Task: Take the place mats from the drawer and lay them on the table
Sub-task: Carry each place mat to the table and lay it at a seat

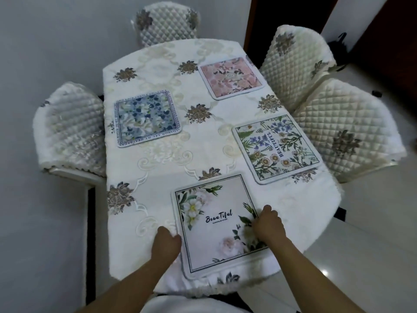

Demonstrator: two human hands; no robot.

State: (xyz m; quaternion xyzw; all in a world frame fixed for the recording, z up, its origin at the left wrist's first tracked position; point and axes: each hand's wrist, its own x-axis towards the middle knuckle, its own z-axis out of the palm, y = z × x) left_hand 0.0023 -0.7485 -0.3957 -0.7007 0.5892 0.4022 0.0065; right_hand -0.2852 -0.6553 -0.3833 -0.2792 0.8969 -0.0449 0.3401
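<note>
Clutching nearest mat (214, 224), apparently — left grip (165, 243), right grip (268, 224).

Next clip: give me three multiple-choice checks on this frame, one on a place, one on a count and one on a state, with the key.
1. Where on the table does the pink mat lie?
A) far end, right side
B) nearest the person
C) middle of the left edge

2. How many place mats lie on the table?
A) two
B) four
C) six

3. How is the white mat nearest the person?
A) rolled up
B) spread out, a hand at each side edge
C) draped over a chair

Key:
1 A: it lies past the botanical mat on the right side.
2 B: the pink mat, the blue mat, the botanical mat and the white mat.
3 B: it lies spread out; the left hand holds its left edge, the right hand its right edge.
</note>
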